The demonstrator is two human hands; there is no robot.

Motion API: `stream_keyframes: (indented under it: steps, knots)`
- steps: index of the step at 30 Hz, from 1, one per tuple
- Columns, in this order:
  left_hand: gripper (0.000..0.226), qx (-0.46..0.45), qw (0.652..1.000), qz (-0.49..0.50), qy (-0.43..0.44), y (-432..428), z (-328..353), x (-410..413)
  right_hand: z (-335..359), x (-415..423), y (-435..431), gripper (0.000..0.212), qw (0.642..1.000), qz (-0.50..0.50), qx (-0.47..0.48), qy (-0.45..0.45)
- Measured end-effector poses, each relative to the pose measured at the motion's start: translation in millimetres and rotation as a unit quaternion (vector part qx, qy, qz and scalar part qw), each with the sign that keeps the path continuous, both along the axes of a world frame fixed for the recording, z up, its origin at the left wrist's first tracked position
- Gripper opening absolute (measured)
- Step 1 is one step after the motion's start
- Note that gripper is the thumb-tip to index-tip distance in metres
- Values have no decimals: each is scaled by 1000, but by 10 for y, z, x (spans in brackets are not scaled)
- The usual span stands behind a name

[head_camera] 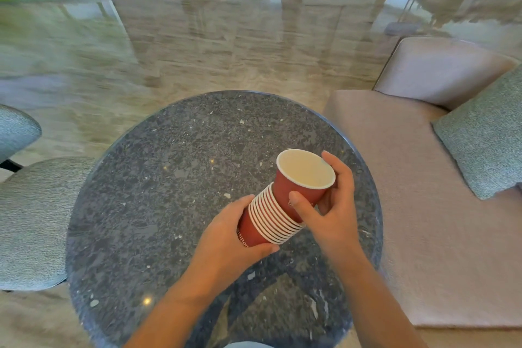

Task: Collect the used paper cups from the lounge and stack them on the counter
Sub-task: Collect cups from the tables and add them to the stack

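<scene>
1. The left hand (226, 237) is gripping the lower end of a stack of red paper cups (272, 223). Its fingers (240, 205) are curling round the bottom cup, with the thumb lying on the near side.
2. The right hand (337, 206) is holding the top cup (296, 189). Its thumb is pressing on the near side of the red wall, and the other fingers are wrapping round the far side, close under the rim.
3. The top cup is sitting partly inside the stack. Its open mouth is facing up and away from the person, and the inside is showing white.
4. The stack is leaning with its mouth end up and to the right. Both hands are carrying it in the air over the near right part of a round, dark speckled stone worktop (169, 178), so it is not standing on the stone.
5. A pale sofa (418, 206) is standing just beside the worktop on the right, and a grey-green cushion (485, 133) is lying on it.
6. Two grey upholstered seats (36, 220) are showing at the left edge, on a glossy beige marble floor (197, 51).
</scene>
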State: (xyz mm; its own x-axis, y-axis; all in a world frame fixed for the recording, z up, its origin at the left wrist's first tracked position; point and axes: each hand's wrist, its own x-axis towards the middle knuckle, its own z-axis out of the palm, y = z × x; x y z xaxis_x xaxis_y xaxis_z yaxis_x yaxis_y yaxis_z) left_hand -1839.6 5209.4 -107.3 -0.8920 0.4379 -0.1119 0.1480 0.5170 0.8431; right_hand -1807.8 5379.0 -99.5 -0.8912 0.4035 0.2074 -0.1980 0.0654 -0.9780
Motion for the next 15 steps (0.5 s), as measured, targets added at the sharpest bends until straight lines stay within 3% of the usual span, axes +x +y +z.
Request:
stream_keyframes:
  steps: [6, 15]
  knots:
    - [69, 26, 999, 17, 12, -7, 29, -2, 3, 4, -16, 70, 1000, 10, -16, -10]
    - [68, 60, 997, 36, 10, -13, 31, -5, -9, 40, -19, 67, 996, 62, 34, -60]
